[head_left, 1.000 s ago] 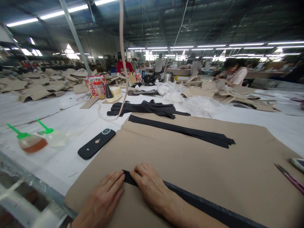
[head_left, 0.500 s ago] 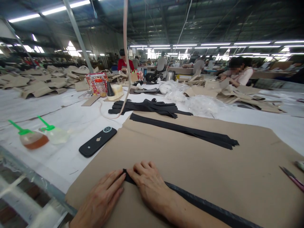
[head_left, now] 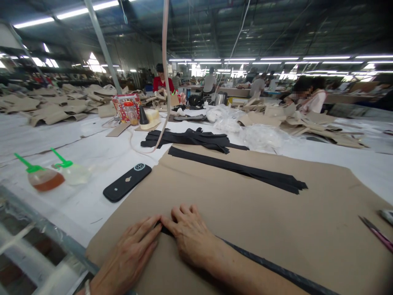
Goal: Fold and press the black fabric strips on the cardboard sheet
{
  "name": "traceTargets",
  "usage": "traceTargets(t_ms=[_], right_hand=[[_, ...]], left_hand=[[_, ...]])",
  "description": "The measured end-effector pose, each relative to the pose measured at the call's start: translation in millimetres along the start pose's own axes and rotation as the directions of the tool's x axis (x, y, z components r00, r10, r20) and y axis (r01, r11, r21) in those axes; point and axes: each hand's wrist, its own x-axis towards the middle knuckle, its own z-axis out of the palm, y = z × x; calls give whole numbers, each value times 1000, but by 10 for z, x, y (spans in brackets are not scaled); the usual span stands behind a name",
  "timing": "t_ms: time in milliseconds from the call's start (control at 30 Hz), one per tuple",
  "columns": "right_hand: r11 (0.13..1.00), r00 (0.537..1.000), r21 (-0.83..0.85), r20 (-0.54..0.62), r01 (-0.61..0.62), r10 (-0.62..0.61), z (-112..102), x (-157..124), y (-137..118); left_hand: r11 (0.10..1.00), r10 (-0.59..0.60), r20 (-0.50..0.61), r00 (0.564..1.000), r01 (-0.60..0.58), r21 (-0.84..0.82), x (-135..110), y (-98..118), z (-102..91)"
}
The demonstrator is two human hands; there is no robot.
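Observation:
A long, narrow black fabric strip [head_left: 260, 259] lies slantwise over the brown sheet [head_left: 245, 213], running off at the lower right. My left hand [head_left: 130, 250] has its fingers together, with the fingertips gripping the strip's far left end. Close against it, my right hand [head_left: 192, 239] pinches that same end, its other fingers curled. The two hands' fingertips touch, hiding the tip of the strip. My right wrist and forearm cover part of its length. Farther up the sheet rests a stack of similar black strips [head_left: 236, 169].
Left of the sheet lie a black phone [head_left: 127, 182] and two green-nozzled bottles [head_left: 46, 179]. Scissors [head_left: 376, 233] are at the right edge. Behind are a black strip pile [head_left: 187, 139], clear plastic [head_left: 264, 137] and a hanging hose [head_left: 166, 73]. Co-workers sit farther back.
My hands have drawn slightly closer at the strip's end, covering more of its tip. The right thumb and fingers have shifted a little up and left. The view has moved slightly.

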Motion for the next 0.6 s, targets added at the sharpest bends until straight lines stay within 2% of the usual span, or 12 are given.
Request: traceTargets(t_ms=[133,300,467,600], right_hand=[[999,997,-50,-75,-12,8,-5,-55,42],[990,991,-125,-109,62,-76,7,-159,140],[969,975,-175,-109,172,-193,-16,-247,228],[962,969,-180,-98,205,-225,-46,-300,274]], left_hand=[[996,81,22,996,-82,46,36,-43,-21],[984,159,40,987,-161,76,71,-101,-26],[991,124,65,990,-126,37,117,-86,-39],[994,105,56,993,-106,14,203,-31,-71]])
